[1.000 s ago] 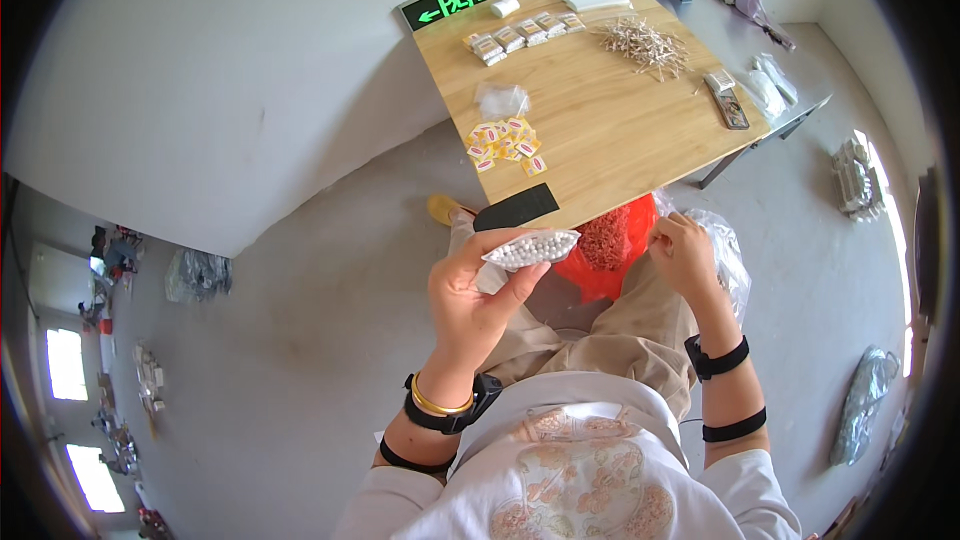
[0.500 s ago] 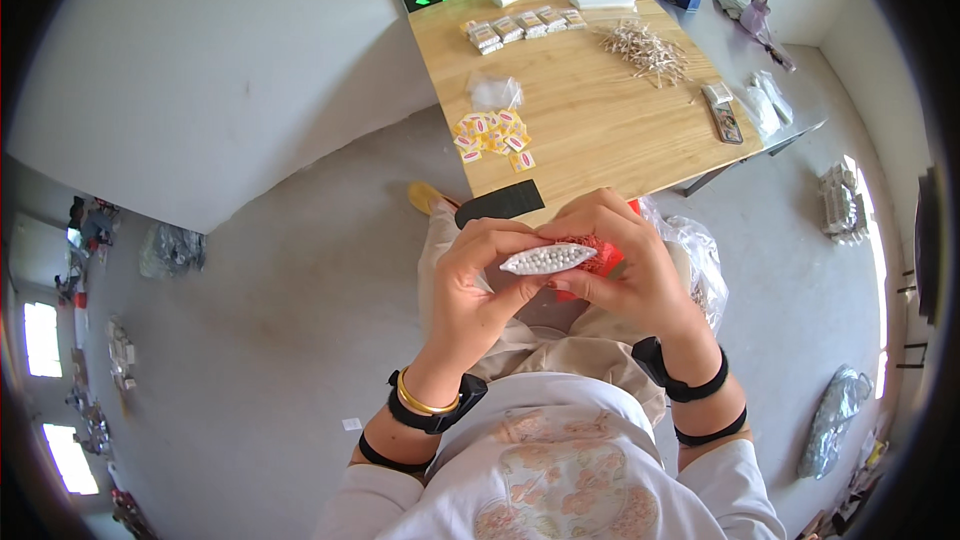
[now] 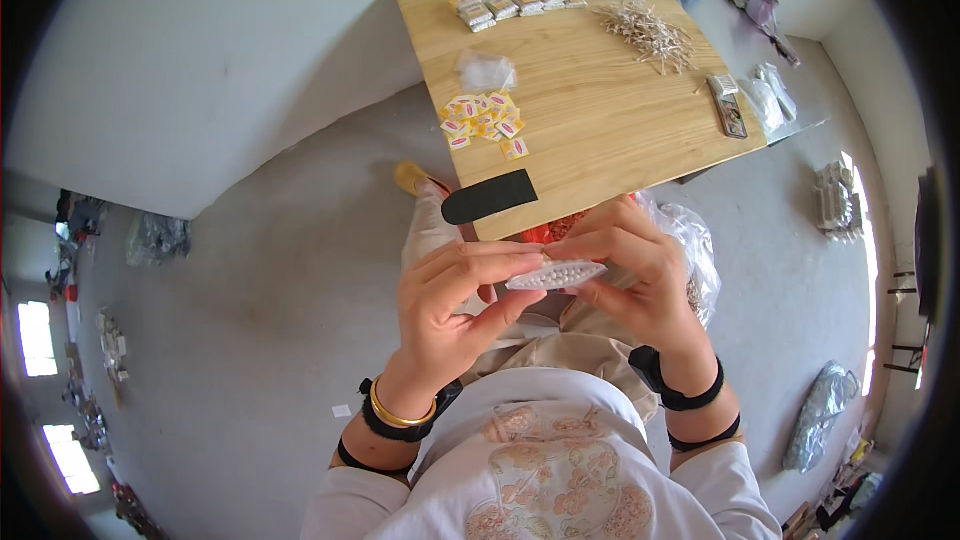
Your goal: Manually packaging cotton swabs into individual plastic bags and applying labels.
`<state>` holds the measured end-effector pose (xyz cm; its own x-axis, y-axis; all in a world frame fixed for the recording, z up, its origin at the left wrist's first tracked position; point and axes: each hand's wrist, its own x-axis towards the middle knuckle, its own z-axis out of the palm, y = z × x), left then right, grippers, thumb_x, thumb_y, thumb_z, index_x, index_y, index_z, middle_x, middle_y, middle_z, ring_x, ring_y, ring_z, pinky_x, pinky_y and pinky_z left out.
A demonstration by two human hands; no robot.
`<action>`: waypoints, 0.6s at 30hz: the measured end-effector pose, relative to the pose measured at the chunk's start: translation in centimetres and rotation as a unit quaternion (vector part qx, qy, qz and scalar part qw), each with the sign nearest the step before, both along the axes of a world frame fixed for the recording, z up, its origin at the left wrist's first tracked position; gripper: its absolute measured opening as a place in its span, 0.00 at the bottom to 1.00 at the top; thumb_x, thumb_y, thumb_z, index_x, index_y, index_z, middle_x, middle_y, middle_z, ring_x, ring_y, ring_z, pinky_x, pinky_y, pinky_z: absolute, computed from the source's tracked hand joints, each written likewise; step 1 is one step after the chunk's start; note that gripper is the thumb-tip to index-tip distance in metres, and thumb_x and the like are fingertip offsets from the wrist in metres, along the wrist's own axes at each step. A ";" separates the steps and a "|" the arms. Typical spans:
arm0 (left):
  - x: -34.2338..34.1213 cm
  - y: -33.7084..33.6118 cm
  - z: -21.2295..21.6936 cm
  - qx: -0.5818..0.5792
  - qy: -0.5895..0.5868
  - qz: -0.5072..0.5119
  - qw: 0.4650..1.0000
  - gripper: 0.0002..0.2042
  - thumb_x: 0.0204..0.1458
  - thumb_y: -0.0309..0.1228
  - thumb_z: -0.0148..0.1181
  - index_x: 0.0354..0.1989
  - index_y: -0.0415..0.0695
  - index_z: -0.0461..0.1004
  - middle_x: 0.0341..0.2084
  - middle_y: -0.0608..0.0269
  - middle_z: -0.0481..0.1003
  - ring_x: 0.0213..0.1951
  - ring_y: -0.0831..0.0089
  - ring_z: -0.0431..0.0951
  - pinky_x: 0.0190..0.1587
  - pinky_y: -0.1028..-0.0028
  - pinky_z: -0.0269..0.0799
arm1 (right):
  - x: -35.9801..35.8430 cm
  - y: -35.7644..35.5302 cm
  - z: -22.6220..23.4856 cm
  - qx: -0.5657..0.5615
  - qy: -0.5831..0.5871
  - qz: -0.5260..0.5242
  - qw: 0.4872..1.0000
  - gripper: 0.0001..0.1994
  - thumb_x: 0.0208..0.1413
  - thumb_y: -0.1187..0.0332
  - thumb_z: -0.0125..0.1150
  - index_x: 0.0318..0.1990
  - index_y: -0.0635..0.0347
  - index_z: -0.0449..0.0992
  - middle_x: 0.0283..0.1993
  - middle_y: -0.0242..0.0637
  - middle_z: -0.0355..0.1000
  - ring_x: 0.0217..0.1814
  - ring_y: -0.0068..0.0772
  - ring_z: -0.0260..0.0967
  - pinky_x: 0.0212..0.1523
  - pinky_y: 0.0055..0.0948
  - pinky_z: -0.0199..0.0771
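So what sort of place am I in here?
Probably a small workroom, perhaps for hand packing: the wooden table bears a pile of loose cotton swabs and a row of small packets.

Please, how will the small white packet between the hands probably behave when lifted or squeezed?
The white packet is probably light: the left hand and right hand merely pinch it. Its thin, tapered ends suggest soft wrapping that may bend. The round white tips bunched inside would likely make its middle firmer.
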<state>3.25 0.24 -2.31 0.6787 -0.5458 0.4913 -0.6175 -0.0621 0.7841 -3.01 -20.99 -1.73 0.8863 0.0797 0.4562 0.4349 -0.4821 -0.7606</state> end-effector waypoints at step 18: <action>4.9 -4.1 -7.2 -0.054 0.224 0.040 0.972 0.09 0.61 0.24 0.60 0.47 0.35 0.80 0.39 0.57 0.82 0.32 0.72 0.84 0.35 0.78 0.79 | 5.8 -2.1 -7.5 0.255 0.150 -0.041 0.954 0.09 0.60 0.73 0.63 0.46 0.61 0.84 0.42 0.35 0.76 0.45 0.26 0.70 0.46 0.25 0.70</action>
<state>8.11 -3.83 -9.55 0.8758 -0.4446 0.1877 -0.2089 0.0013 0.9779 2.78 -23.04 -9.20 0.9768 -0.1602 0.1421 0.1377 -0.0383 -0.9897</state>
